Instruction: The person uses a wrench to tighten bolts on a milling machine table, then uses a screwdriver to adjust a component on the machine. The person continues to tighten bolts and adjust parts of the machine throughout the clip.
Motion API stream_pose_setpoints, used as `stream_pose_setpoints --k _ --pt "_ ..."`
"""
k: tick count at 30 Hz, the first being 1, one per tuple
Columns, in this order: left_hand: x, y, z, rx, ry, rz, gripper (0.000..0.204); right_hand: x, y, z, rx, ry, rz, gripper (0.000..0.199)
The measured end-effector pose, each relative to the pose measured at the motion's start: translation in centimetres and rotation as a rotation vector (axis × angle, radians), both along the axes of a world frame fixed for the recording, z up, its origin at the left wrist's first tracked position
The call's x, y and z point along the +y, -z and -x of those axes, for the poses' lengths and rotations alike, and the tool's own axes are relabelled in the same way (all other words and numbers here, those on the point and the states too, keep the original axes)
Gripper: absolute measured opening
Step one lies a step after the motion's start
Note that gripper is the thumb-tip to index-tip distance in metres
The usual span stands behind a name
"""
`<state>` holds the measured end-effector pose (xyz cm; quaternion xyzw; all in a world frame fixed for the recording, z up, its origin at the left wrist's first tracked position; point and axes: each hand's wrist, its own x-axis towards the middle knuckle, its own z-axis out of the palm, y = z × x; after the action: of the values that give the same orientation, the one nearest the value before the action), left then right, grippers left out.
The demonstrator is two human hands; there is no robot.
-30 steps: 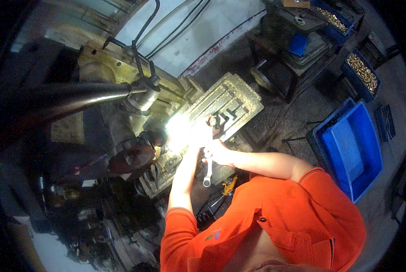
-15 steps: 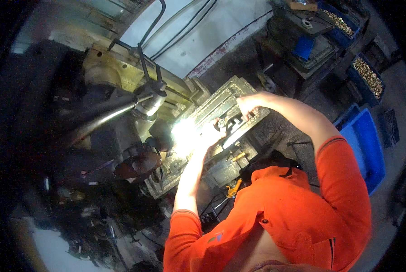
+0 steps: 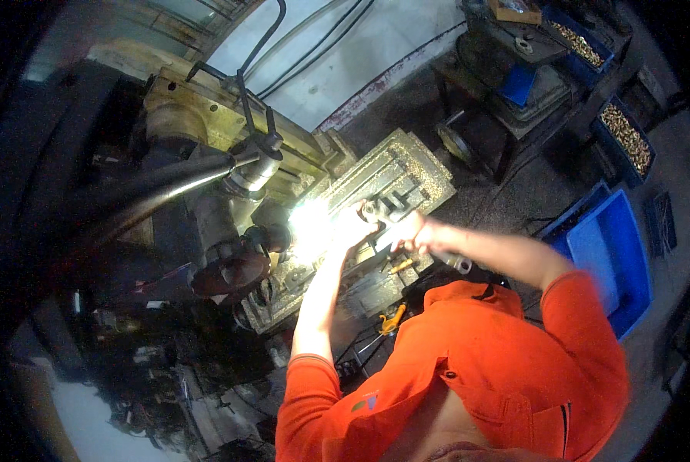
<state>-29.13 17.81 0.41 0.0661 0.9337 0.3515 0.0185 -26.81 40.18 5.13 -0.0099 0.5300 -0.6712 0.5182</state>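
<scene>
Under a harsh glare, my left hand [image 3: 352,225] is closed at a small round metal part [image 3: 371,209] on the fixture; the light washes out most of its fingers. My right hand [image 3: 411,233] is closed around a metal handle [image 3: 459,264], whose round end with a hole sticks out below the wrist. Between and just above my hands sits a dark metal clamp fixture [image 3: 395,202]. It rests on the long slotted machine table [image 3: 426,165], which is strewn with metal chips.
A machine spindle head [image 3: 256,173] and a dark round wheel [image 3: 231,271] stand at left. An orange-yellow handled tool [image 3: 392,319] lies near my body. At right are a blue bin [image 3: 629,262] and a blue tray of small brass-coloured parts [image 3: 626,132].
My right hand has swung from the far right part of the machine table down toward my body, and the handle's round end now shows. My left hand has stayed nearly in place.
</scene>
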Motion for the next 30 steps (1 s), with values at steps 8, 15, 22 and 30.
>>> stream_pose_setpoints --k 8,15,22,30 --pt "-0.9 -0.3 -0.5 0.048 0.100 0.058 0.043 -5.4 -0.7 -7.3 -0.054 0.409 0.243 0.017" --pt "1.1 -3.6 -1.5 -0.089 0.036 -0.019 0.032 -6.0 -0.2 -6.4 -0.081 0.366 0.224 0.017" --pt "-0.2 -1.4 -1.0 -0.024 0.007 0.079 0.050 -9.3 0.1 -7.4 -0.348 0.609 0.381 0.017" --pt "-0.2 -1.7 -0.5 -0.230 -0.005 0.153 0.065 -11.1 0.5 -7.5 -0.335 0.731 0.413 0.020"
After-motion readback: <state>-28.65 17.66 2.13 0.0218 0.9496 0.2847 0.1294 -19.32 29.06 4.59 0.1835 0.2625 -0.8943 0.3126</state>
